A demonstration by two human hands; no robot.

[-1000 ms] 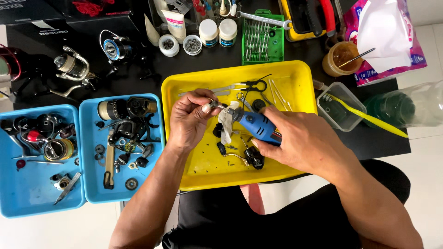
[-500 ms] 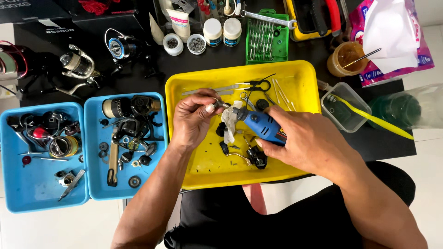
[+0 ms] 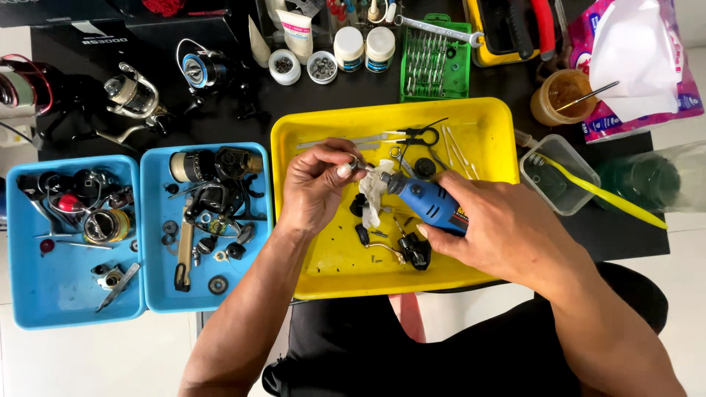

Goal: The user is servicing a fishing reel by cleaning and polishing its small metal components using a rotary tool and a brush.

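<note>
over the yellow tray [image 3: 485,125], the left hand [image 3: 316,187] has thumb and fingertips pinched together on a tiny metal part [image 3: 356,163], held just above the tray's middle. the right hand [image 3: 500,228] is wrapped tight around a blue rotary tool [image 3: 426,202], fingers clamped on its body, tip aimed at that little part. a scrap of white cloth [image 3: 375,192] hangs right between the two, touching the tool's nose as far as i can tell.

what i'd worry about: that part is tiny and only held by fingertips, so if the tool bites or skips it could fling the piece out of the tray or nick the thumb right beside it. the cloth being that close to the tip looks like snag bait too. small black bits [image 3: 412,250] lie loose in the tray under the hands, easy to knock.

versus the earlier frames, barely anything moved. both hands are in the same pose over the tray, same pinch, same hold on the tool; the blue trays [image 3: 243,294] left of the yellow tray look untouched. only the view shifted slightly.
</note>
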